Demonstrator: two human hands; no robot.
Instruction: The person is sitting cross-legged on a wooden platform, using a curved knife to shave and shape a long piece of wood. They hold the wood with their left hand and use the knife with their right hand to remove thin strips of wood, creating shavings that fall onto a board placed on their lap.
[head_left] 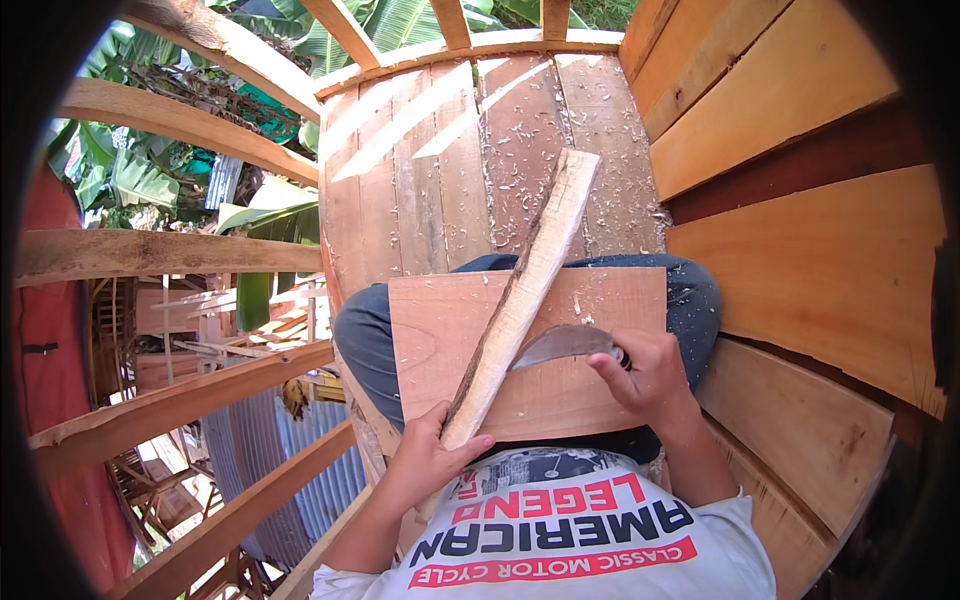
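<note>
Left hand closed round near end of long wooden stick, slanting up-right across flat board on lap. Right hand fisted on handle of curved knife, blade against stick's right edge. Shavings scattered on plank floor ahead.

The wooden stick is pale and smooth on its face, with dark rough bark along one edge. Under it lies a matt reddish wooden board; against the stick rests a dull grey metal blade. Beyond the board, the plank floor is rough, worn wood strewn with pale shavings.
</note>
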